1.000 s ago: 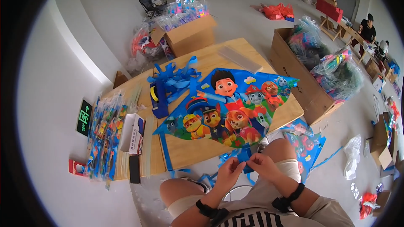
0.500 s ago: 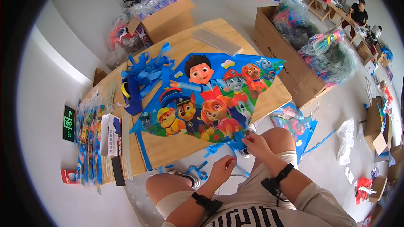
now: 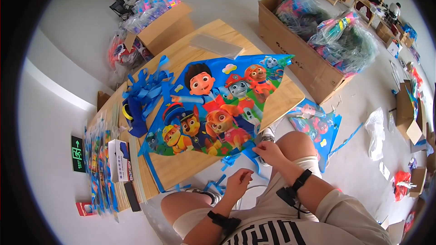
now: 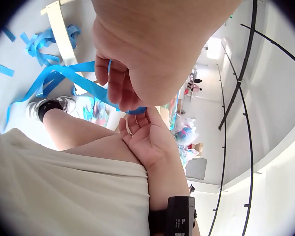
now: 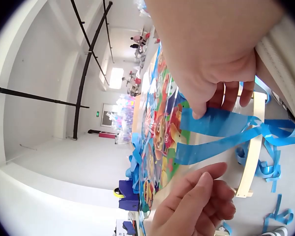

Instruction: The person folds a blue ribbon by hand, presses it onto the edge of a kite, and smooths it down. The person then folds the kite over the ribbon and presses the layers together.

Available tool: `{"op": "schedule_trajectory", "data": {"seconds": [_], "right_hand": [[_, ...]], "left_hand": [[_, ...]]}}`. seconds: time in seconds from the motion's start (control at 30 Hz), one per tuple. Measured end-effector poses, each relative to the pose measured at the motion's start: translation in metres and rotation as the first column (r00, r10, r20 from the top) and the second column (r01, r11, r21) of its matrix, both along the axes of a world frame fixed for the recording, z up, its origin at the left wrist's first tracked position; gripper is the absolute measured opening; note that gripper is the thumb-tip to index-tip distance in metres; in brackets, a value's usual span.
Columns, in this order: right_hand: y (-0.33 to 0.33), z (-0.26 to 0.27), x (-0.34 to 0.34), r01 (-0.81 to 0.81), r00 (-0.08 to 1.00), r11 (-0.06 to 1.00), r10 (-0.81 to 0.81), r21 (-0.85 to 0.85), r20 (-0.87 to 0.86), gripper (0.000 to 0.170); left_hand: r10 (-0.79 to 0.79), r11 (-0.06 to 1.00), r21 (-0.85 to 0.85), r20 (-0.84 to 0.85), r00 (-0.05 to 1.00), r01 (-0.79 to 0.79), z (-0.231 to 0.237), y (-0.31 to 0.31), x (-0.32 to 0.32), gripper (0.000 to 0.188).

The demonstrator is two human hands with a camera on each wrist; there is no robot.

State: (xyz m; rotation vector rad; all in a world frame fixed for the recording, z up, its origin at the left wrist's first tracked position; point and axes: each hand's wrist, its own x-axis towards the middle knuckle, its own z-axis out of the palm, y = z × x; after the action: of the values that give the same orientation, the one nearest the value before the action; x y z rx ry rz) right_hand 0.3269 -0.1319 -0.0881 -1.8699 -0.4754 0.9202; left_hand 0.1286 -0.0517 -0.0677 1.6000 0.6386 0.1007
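Observation:
A kite (image 3: 222, 104) printed with cartoon characters lies across the wooden table, its lower edge toward the person's knees. The right hand (image 3: 271, 153) is at that edge, and in the right wrist view its thumb and fingers pinch a flat blue ribbon (image 5: 214, 122). A second ribbon strand hangs just below it, and both run down past the table's edge. Nearer the lap hovers the left hand (image 3: 239, 184), its fingers loosely bent with nothing between them. In the left wrist view the ribbon passes behind this hand.
On the table are a heap of blue ribbons (image 3: 147, 86), a blue tape dispenser (image 3: 136, 120), a clear plastic sheet (image 3: 215, 45) and a small white box (image 3: 119, 159). Packed kites (image 3: 102, 168) line the left side. A large carton (image 3: 290, 47) of bagged goods stands beyond the right edge.
Both hands were together at the ribbon by the kite's lower edge. The left hand has come away toward the lap; the right stays at the ribbon. The head view has shifted.

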Motion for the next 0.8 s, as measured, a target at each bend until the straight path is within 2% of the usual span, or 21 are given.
{"op": "schedule_trajectory", "data": {"seconds": [0.2,0.27,0.33,0.37,0.4,0.47,0.5,0.53,0.57,0.6,0.63,0.67,0.73,0.8], "right_hand": [[0.0,0.0,0.0,-0.006,1.0,1.0,0.006,-0.011,0.007,0.029],[-0.001,0.007,-0.002,-0.016,0.998,1.0,0.015,0.02,0.066,0.027],[-0.005,0.009,-0.003,-0.09,0.996,0.978,0.088,0.186,0.021,0.023],[-0.006,0.016,-0.006,-0.147,0.989,0.967,0.146,0.21,0.019,0.02],[-0.009,0.021,-0.009,-0.214,0.976,0.948,0.215,0.238,0.022,0.017],[-0.013,0.021,-0.018,-0.25,0.944,0.918,0.302,0.308,-0.134,0.013],[-0.007,0.025,-0.025,-0.3,0.927,0.895,0.355,0.33,-0.122,0.013],[-0.008,0.03,-0.031,-0.263,0.909,0.894,0.356,0.363,-0.218,0.012],[-0.011,0.032,-0.033,-0.207,0.886,0.903,0.337,0.377,-0.32,0.011],[-0.008,0.034,-0.035,-0.213,0.885,0.904,0.339,0.37,-0.32,0.011],[-0.004,0.037,-0.038,-0.261,0.877,0.888,0.382,0.379,-0.29,0.011],[-0.001,0.04,-0.041,-0.305,0.869,0.871,0.42,0.385,-0.261,0.011],[0.005,0.04,-0.047,-0.312,0.892,0.869,0.407,0.384,-0.196,0.012],[0.015,0.036,-0.05,-0.199,0.85,0.832,0.41,0.518,-0.331,0.011]], "left_hand": [[0.007,0.999,-0.043,0.012,1.0,-0.006,-0.003,-0.001,-0.003,0.017],[0.021,0.999,-0.047,0.014,1.0,-0.02,-0.001,0.002,-0.002,0.017],[0.005,0.999,-0.038,0.022,1.0,-0.004,0.008,0.01,-0.003,0.019],[0.005,1.0,-0.015,-0.023,1.0,-0.005,0.01,0.018,-0.005,0.019],[0.065,0.998,0.019,-0.018,0.998,-0.065,0.013,0.03,-0.007,0.019],[0.129,0.987,-0.106,0.075,0.989,-0.121,0.021,0.056,-0.017,0.019],[0.224,0.967,-0.151,0.12,0.967,-0.205,0.026,0.068,-0.023,0.023],[0.257,0.961,-0.14,0.128,0.958,-0.24,0.033,0.08,-0.029,0.023],[0.199,0.979,-0.075,0.147,0.969,-0.19,0.039,0.09,-0.036,0.027],[0.127,0.992,-0.014,0.16,0.979,-0.126,0.045,0.099,-0.04,0.03],[0.044,0.991,0.124,-0.001,0.999,-0.043,0.065,0.1,-0.042,0.039],[0.037,0.993,0.109,0.002,0.999,-0.037,0.069,0.092,-0.044,0.039],[-0.081,0.888,0.46,0.117,0.99,0.018,0.066,0.074,-0.042,0.045],[-0.069,0.87,0.493,0.156,0.985,-0.018,0.038,0.056,-0.035,0.048]]}}
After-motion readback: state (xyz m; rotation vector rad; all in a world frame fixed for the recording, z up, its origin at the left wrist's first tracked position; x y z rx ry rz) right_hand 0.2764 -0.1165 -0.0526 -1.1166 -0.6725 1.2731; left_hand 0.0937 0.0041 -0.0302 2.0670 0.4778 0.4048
